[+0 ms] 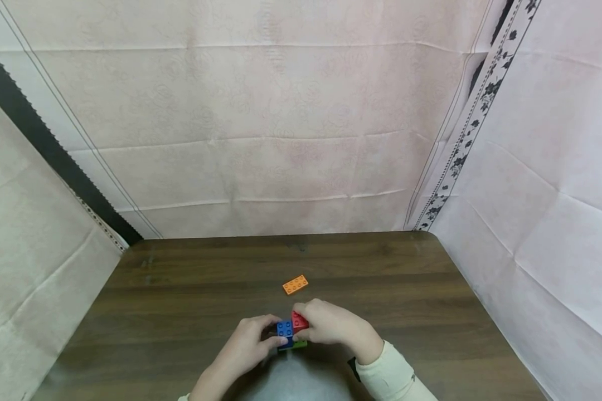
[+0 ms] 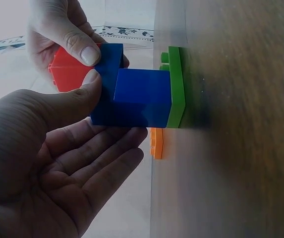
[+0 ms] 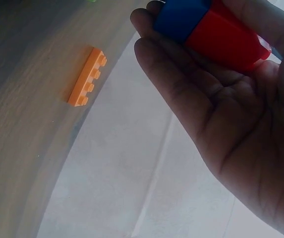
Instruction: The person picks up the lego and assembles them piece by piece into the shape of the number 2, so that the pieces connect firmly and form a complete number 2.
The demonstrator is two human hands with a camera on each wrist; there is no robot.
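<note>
Low in the head view, my two hands meet around a small stack of toy building bricks. At its base is a thin green brick point(image 2: 176, 89), with blue bricks point(image 2: 142, 94) above it and a red brick point(image 1: 299, 321) on top. My left hand point(image 1: 251, 341) holds the blue part from the side, its thumb on one face and fingers along the opposite face. From the other side, my right hand point(image 1: 331, 324) pinches the red brick, its thumb reaching the upper blue one. Whether the green base touches the table cannot be made out.
A flat orange brick point(image 1: 295, 284) with studs up lies on the brown wooden table point(image 1: 190, 289), just beyond the hands. Pale cloth sheets point(image 1: 281, 111) hang behind the table and along both sides.
</note>
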